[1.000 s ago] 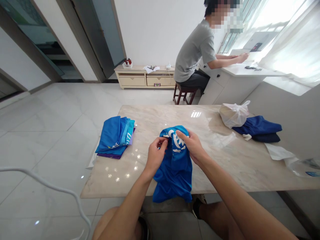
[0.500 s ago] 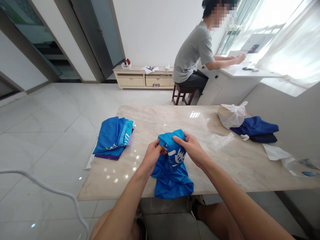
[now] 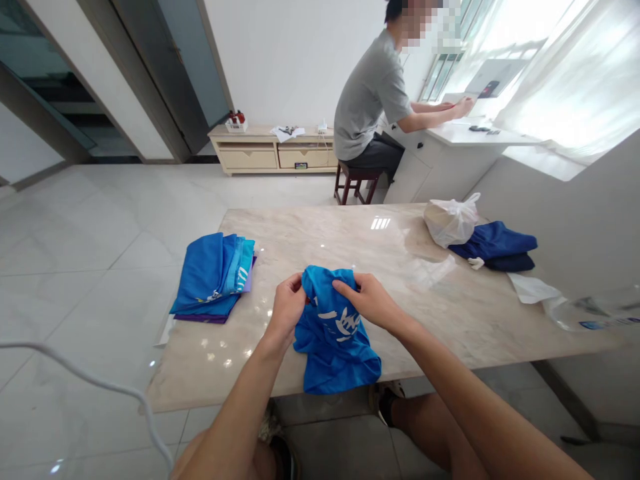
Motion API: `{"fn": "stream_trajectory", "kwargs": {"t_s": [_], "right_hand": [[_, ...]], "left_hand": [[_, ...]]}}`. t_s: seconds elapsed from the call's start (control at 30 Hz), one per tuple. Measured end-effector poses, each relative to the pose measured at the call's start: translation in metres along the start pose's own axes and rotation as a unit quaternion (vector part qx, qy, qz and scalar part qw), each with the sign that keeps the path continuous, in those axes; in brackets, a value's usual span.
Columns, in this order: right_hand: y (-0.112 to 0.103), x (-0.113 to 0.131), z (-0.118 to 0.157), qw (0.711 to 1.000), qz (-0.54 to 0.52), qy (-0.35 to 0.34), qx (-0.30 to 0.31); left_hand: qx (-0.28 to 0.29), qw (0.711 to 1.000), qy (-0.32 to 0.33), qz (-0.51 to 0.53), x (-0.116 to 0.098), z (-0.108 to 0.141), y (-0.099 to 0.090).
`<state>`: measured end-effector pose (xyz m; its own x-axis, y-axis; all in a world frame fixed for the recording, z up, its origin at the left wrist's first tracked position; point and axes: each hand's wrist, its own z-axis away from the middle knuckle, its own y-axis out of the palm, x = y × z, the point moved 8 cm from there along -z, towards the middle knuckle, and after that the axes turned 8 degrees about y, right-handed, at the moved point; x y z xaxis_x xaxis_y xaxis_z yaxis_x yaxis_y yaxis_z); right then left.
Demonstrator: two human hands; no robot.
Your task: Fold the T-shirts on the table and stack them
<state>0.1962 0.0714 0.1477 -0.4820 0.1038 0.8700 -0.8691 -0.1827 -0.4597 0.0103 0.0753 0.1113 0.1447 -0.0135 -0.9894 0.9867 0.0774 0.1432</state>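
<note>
A bright blue cloth point(image 3: 335, 347) with white print hangs between my hands, its lower part bunched on the marble-patterned table near the front edge. My left hand point(image 3: 289, 307) pinches its upper left corner. At the upper right, my right hand point(image 3: 367, 299) grips the cloth, thumb on top of the fabric. Left of them lies a stack of folded blue cloths point(image 3: 205, 270), with purple fabric at the bottom.
On the table's point(image 3: 300, 227) right side are a white plastic bag point(image 3: 451, 220), dark blue fabric point(image 3: 495, 245), white paper point(image 3: 533, 288) and a clear plastic package point(image 3: 590, 313). A white cable point(image 3: 90, 377) curves at left. Beyond, a person point(image 3: 373, 100) sits at a desk.
My hands have moved slightly apart, and the cloth's top edge is spread wider between them. The whole view has shifted a little, with most things now further left.
</note>
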Motion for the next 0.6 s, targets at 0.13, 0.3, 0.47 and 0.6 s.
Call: {"fn": "stream_trajectory", "kwargs": {"t_s": [0.13,0.3,0.47,0.6], "right_hand": [[0.003,0.001,-0.005,1.000,-0.019,-0.005,0.000],[-0.015,-0.006,-0.013,0.996,-0.051,0.001,-0.072],[-0.018,0.011,-0.009,0.990,-0.082,-0.058,-0.098],[-0.001,0.046,0.002,0.978,-0.102,-0.171,-0.061]], "left_hand": [[-0.099,0.995,0.031,0.009,0.001,-0.006,-0.031],[-0.152,0.985,0.083,-0.023,-0.011,-0.008,-0.060],[-0.105,0.992,0.069,0.008,-0.007,-0.003,-0.057],[-0.013,0.987,-0.115,0.110,0.032,0.012,-0.023]]}}
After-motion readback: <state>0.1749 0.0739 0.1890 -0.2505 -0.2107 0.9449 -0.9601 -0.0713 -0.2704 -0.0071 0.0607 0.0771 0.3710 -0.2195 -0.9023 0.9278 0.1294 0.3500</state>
